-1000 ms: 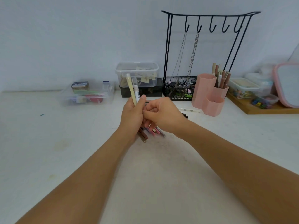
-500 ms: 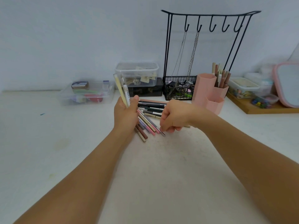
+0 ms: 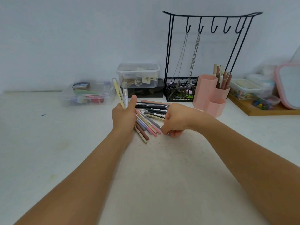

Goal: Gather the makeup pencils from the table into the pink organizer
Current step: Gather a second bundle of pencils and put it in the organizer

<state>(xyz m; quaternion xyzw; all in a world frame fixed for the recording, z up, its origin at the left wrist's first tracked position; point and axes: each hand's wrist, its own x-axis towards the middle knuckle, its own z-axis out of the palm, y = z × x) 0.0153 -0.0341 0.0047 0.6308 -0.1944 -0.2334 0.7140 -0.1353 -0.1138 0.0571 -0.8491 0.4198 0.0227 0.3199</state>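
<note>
Fingers of the right hand (image 3: 174,120) curl down, seemingly pinching a pencil end on the table (image 3: 81,151). Left hand (image 3: 124,115) grips a bundle of pencils (image 3: 121,93). Loose pencils (image 3: 151,114) are light, stiff and rollable; grasp mid-shaft. Pink organizer (image 3: 209,95) stands beyond.

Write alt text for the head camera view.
The left hand grips a bundle of makeup pencils upright above the white table while the right hand, fingers curled, reaches into the loose pencils lying there. The pink organizer, already holding some pencils, stands just beyond.
</note>
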